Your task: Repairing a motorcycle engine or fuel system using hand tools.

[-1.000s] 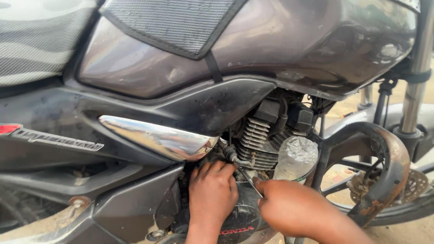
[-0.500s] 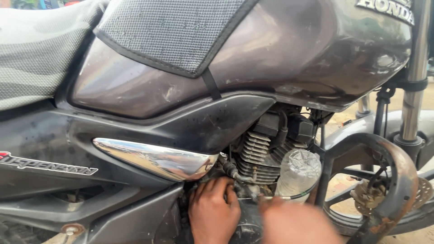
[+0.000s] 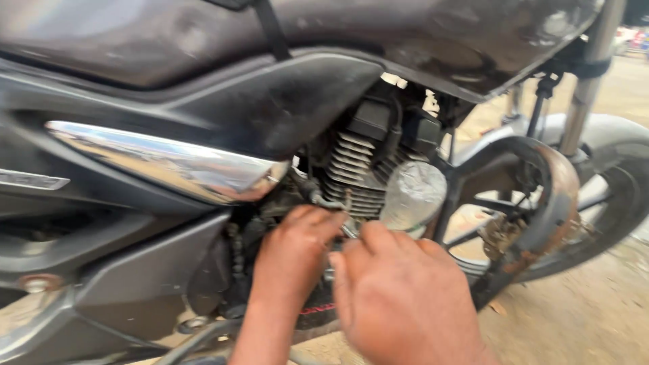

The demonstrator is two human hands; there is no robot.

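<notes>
A dark grey motorcycle (image 3: 203,122) fills the scene, side-on; its fuel tank (image 3: 378,27) spans the top, and a black side panel (image 3: 297,101) slopes down beneath it; a long chrome trim piece (image 3: 169,165) runs along the left, narrowing to a point towards the middle. To the right, the front wheel (image 3: 608,203) stands on sandy ground (image 3: 581,318), with a rusted guard (image 3: 554,196) curving in front of it. In the middle sits the engine (image 3: 365,176), its cooling fins stacked in rows, with a rounded silvery cover (image 3: 414,195) just to their right. Both hands work low at the engine, close together; the left hand (image 3: 291,260) reaches in from below, fingers curled narrowly against the parts under the fins; the right hand (image 3: 399,297) is nearest the viewer, blurred, its fingers bunched towards a small metal tool or fitting (image 3: 348,230) that shows between the two hands; I cannot tell which hand grips it, nor whether the right hand is closed on anything.
</notes>
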